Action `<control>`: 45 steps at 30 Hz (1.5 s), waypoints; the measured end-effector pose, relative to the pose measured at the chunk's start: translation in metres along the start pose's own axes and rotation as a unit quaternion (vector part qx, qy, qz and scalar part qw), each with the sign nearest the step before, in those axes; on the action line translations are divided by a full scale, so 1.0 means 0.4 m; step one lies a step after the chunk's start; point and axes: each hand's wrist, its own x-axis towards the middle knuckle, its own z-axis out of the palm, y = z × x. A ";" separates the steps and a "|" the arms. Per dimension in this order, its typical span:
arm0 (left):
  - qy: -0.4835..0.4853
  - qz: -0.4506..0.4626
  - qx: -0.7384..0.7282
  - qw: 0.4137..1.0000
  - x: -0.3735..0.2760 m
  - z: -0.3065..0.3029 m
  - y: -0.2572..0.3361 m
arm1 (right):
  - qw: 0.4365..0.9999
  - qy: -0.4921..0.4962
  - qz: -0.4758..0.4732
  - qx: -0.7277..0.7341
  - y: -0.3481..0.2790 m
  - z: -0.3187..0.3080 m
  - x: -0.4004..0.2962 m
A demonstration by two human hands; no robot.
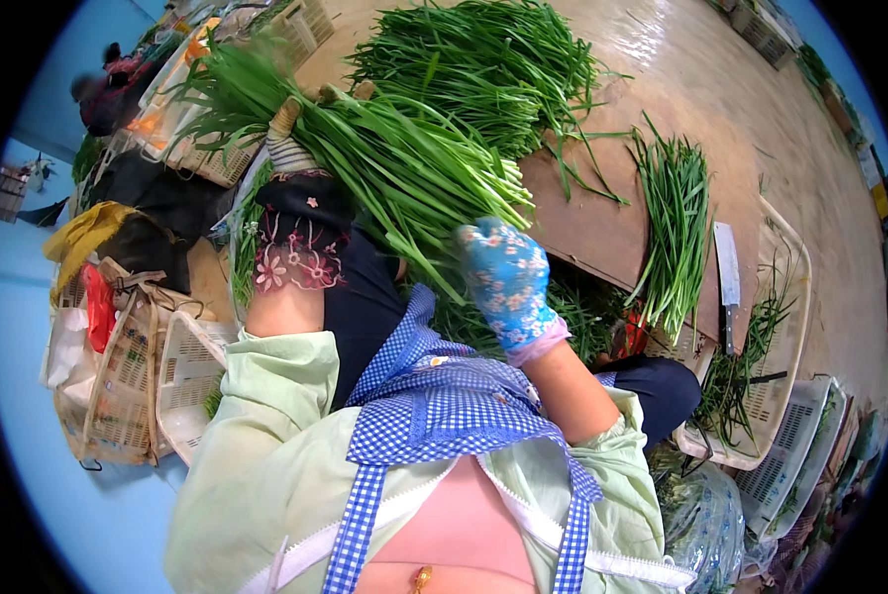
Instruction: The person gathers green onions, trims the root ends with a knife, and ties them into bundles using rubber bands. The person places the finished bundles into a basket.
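Observation:
My left hand (289,137), in a striped glove with tan fingers, grips a large bundle of green chives (414,163) around its leafy part. The bundle lies slantwise, leaves up to the left and pale stem ends down to the right. Just below those stem ends is my right hand (505,282) in a blue floral glove, its fingers curled. Whether it pinches a loose blade is hidden. A larger chive pile (473,67) rests on the brown board (592,215) beyond. Further right on that board lie a smaller chive bunch (674,230) and a cleaver-like knife (727,275).
Loose green trimmings (577,312) lie below the board's near edge. A pale plastic crate (778,401) stands under its right side, with more crates (774,468) beyond. Crates (120,371) and a dark cloth (161,208) are at left. Another person (113,89) is at far left.

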 end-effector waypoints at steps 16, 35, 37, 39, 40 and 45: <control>0.011 -0.032 -0.030 0.999 -0.031 0.057 -0.033 | 0.997 0.019 0.009 -0.073 0.008 0.012 0.030; 0.036 -0.065 -0.029 0.997 -0.016 -0.012 0.009 | 0.991 -0.013 0.123 0.058 0.148 0.044 -0.083; 0.082 -0.012 -0.043 0.996 -0.015 -0.020 0.010 | 0.966 -0.194 0.156 -0.062 0.207 0.059 -0.167; 0.084 -0.002 -0.039 0.996 -0.011 -0.040 0.018 | 0.919 -0.363 0.150 -0.036 0.228 0.059 -0.222; 0.067 -0.004 -0.036 0.997 -0.012 -0.037 0.018 | 0.944 -0.278 0.163 0.064 0.189 0.043 -0.214; -0.002 -0.032 -0.069 0.997 -0.001 -0.037 0.000 | 0.569 -0.153 0.313 0.745 0.028 0.054 -0.060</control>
